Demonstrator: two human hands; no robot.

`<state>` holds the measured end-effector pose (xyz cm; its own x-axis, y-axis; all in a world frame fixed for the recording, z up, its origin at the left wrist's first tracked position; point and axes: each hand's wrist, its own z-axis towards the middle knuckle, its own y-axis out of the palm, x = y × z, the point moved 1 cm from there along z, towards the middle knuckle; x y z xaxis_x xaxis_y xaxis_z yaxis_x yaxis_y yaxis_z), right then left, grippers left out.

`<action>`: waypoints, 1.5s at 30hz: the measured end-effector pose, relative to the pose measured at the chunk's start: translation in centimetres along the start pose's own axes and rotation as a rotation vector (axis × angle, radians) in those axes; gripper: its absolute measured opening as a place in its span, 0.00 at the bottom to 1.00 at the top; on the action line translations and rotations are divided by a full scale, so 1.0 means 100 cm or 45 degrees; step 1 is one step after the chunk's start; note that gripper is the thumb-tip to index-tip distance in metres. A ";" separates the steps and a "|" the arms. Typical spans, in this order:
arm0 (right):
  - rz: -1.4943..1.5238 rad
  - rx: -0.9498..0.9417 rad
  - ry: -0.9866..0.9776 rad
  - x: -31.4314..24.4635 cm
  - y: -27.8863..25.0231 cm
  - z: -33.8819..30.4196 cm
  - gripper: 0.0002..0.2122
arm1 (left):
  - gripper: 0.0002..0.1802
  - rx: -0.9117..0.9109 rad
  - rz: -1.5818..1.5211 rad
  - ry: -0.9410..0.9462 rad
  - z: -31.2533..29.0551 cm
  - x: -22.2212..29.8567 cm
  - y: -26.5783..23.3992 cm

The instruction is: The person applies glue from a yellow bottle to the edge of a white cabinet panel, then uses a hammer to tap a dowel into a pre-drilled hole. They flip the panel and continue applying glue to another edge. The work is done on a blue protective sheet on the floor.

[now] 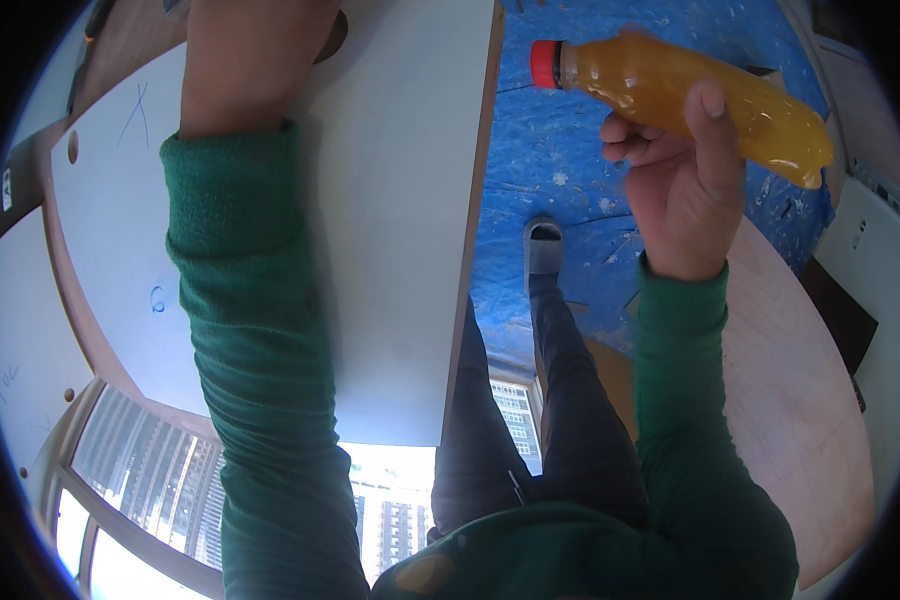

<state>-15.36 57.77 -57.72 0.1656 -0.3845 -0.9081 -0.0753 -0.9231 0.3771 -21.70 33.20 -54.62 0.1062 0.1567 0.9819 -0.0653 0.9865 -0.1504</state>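
Observation:
My right hand [685, 190] is closed round a clear plastic bottle [660, 75] of yellow-orange liquid with a red cap [545, 64]. The bottle lies nearly level in the grip, its cap pointing left and its base tilting down to the right. Over a white panel [390, 230] with a brown edge, my left hand [255, 65] reaches to the top of the view. Its fingers are cut off there, so whether they hold anything is hidden. Beside that hand shows a dark round hole [333, 38] in the panel.
Another white panel [110, 220] with pen marks is at the left. A blue sheet [590, 200] with white specks covers the floor, and my slippered foot [544, 245] stands on it. A pale wooden board [785, 400] is at the right. Windows [150, 470] show buildings outside.

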 end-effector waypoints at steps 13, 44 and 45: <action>-0.385 -0.390 -0.239 -0.007 -0.021 0.010 0.33 | 0.15 -0.002 -0.058 0.044 -0.001 -0.002 0.001; 0.226 -0.013 0.124 0.041 -0.014 0.017 0.28 | 0.13 -0.040 -0.107 0.027 0.000 -0.002 -0.003; 0.195 -0.023 0.098 0.038 -0.010 0.016 0.28 | 0.13 -0.039 -0.093 0.034 0.000 -0.002 -0.002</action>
<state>-16.24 57.22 -61.85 0.2287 -0.5193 -0.8234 -0.0882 -0.8534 0.5137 -21.74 32.95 -54.74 0.1359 0.0851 0.9871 -0.0262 0.9963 -0.0823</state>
